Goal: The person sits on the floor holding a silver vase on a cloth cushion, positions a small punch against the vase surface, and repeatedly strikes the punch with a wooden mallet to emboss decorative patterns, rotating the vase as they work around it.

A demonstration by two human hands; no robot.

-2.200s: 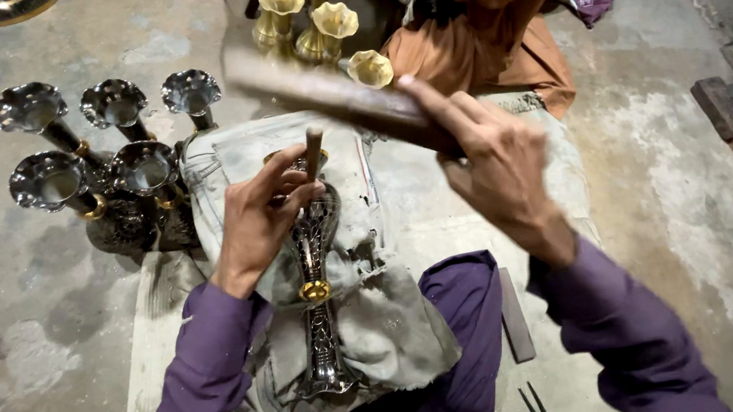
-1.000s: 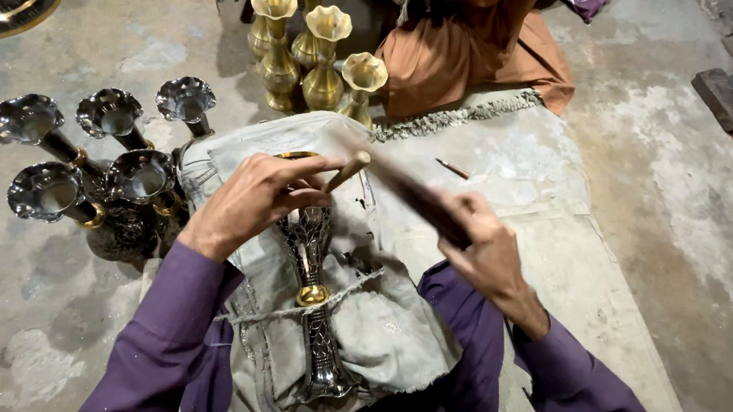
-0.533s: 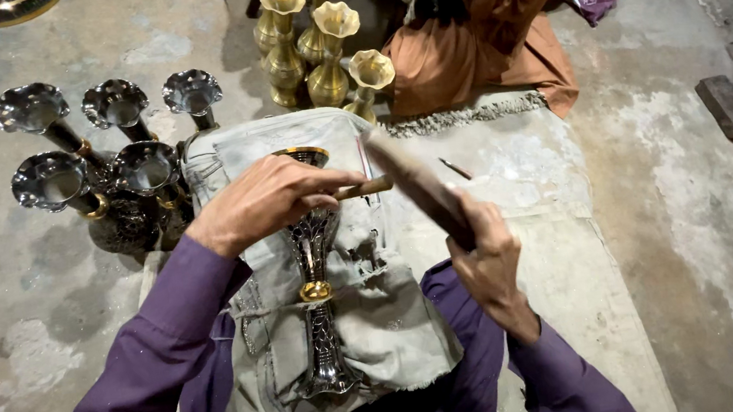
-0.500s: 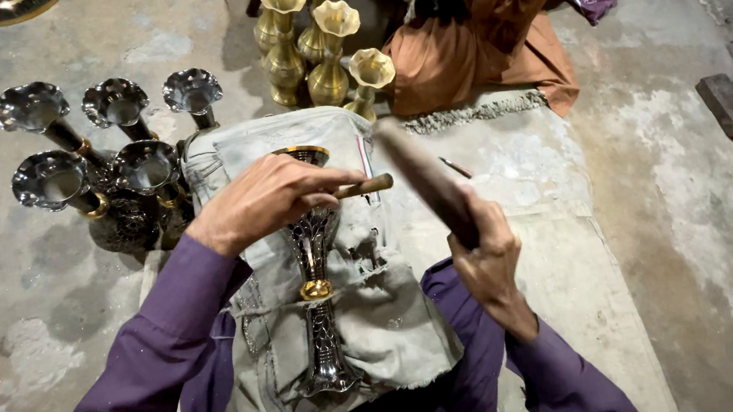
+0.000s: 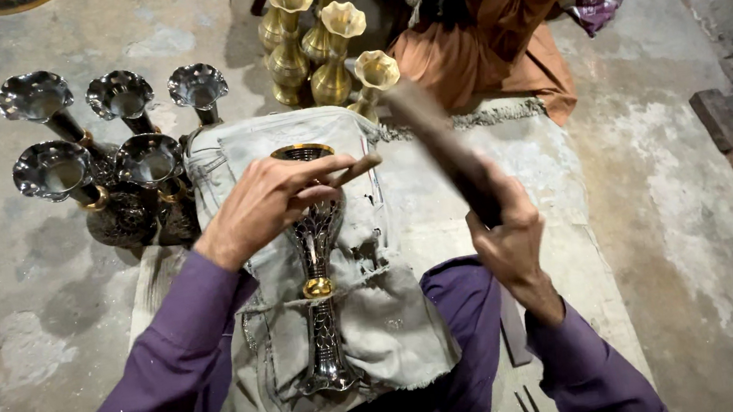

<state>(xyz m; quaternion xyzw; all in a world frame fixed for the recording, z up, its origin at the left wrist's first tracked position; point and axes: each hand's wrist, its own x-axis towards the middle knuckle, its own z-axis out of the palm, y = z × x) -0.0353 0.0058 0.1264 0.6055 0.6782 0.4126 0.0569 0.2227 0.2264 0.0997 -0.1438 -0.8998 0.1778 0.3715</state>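
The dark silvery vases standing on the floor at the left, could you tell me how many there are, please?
5: three in the back row, two in front. Their bases overlap, so another may be hidden.

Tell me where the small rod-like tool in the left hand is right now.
In the head view, the small brown rod-like tool sits centre frame, pinched by the left hand over the engraved silver-and-gold metal vase.

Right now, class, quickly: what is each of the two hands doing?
Left hand: closed on a thin punch tool, resting on the vase.
Right hand: closed on a wooden mallet, raised.
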